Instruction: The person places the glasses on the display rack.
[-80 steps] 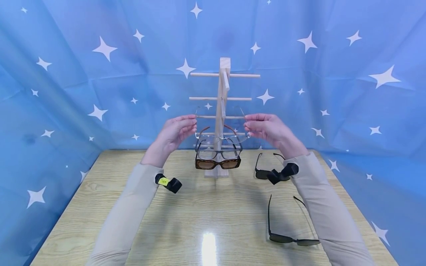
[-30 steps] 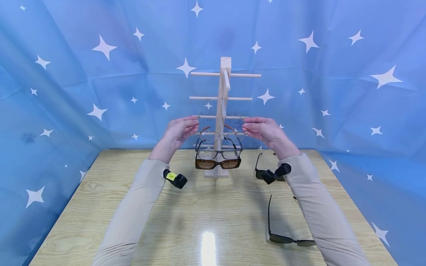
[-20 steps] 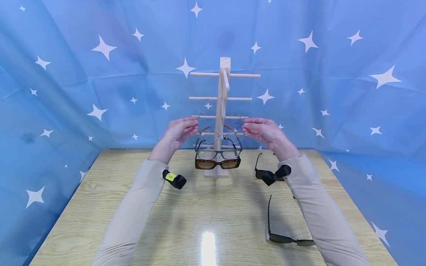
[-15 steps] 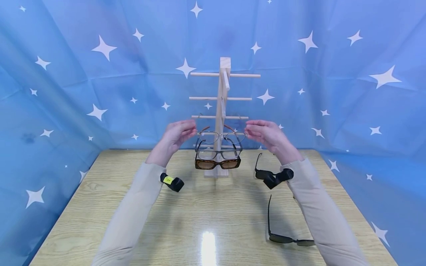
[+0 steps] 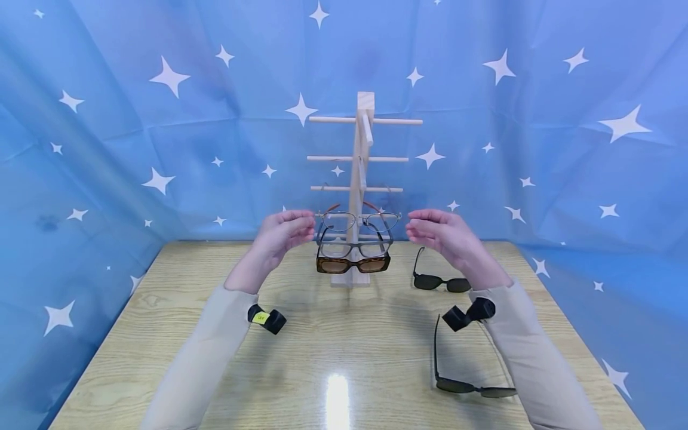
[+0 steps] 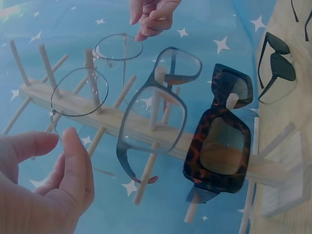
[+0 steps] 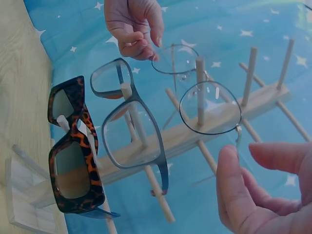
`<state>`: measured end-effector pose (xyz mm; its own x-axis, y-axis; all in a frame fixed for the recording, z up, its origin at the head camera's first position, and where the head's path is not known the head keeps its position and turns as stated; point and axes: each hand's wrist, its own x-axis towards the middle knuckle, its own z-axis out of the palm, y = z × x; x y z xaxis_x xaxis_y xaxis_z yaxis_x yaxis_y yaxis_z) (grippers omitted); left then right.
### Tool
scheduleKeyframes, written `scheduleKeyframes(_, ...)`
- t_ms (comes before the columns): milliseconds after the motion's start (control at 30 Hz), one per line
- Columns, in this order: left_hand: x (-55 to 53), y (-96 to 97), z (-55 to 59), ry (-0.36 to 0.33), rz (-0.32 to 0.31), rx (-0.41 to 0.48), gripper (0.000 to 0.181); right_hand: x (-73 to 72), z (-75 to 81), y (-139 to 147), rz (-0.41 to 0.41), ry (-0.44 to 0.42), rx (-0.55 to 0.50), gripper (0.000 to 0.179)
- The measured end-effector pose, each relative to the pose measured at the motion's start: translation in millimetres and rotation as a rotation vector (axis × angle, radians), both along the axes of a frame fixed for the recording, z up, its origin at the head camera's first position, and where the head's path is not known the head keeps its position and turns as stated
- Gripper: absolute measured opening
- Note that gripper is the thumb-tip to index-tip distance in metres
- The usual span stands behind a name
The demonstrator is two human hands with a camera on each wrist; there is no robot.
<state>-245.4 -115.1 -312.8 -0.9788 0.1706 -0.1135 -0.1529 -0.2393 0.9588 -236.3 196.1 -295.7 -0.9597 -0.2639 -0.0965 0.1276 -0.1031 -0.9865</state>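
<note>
Wire-rimmed eyeglasses [image 5: 338, 221] rest on the wooden display stand [image 5: 365, 103], held up by its pegs. Beneath them hang grey-framed eyeglasses [image 5: 335, 249] and tortoiseshell sunglasses [image 5: 334, 266]. My left hand [image 5: 285, 236] is beside the left hinge of the wire-rimmed pair, thumb and fingers loosely bent and parted; contact is hard to tell. On the other side, my right hand [image 5: 446, 239] stands a little apart from the frame. The right wrist view shows a gap between its thumb and fingers [image 7: 229, 175], holding nothing.
Two pairs of black sunglasses lie on the wooden table [image 5: 301, 370] at right: one pair [image 5: 428, 282] near the back, another [image 5: 454, 386] closer, partly behind my right forearm. Bare pegs [image 5: 389, 159] stick out from the stand's upper part. A blue starred curtain [image 5: 242, 107] hangs behind.
Both hands brought the wire-rimmed eyeglasses onto the stand and let go of the temples. Since then they have moved down and outward; the eyeglasses stay in place.
</note>
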Motion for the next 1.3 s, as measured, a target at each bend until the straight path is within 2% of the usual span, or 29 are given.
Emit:
scheduleKeyframes(167, 14.7, 1.1, -7.1, 0.07, 0.02, -0.07, 0.019, 12.5, -4.1, 5, 0.013, 0.008, 0.013, 0.017)
scheduleKeyframes(600, 49.0, 12.8, -29.3, 0.253, 0.028, -0.208, 0.023, 40.3, -24.6, 25, 0.069, 0.072, 0.024, 0.013)
scheduleKeyframes(867, 64.6, 28.5, -48.1, 0.285, 0.011, -0.252, 0.019, 54.4, -40.3, 41, 0.124, 0.158, -0.022, 0.018)
scheduleKeyframes(1067, 71.3, 46.0, -65.9, 0.345, -0.038, -0.296, 0.013, 65.0, -50.6, 56, 0.151, 0.192, -0.075, 0.024)
scheduleKeyframes(1200, 75.8, 58.6, -75.4, 0.384, -0.068, -0.288, 0.012, 72.6, -56.2, 66, 0.142, 0.186, -0.079, 0.025)
scheduleKeyframes(1300, 79.3, 68.4, -82.3, 0.387, -0.099, -0.293, 0.012, 78.1, -60.5, 73, 0.127, 0.171, -0.076, 0.026)
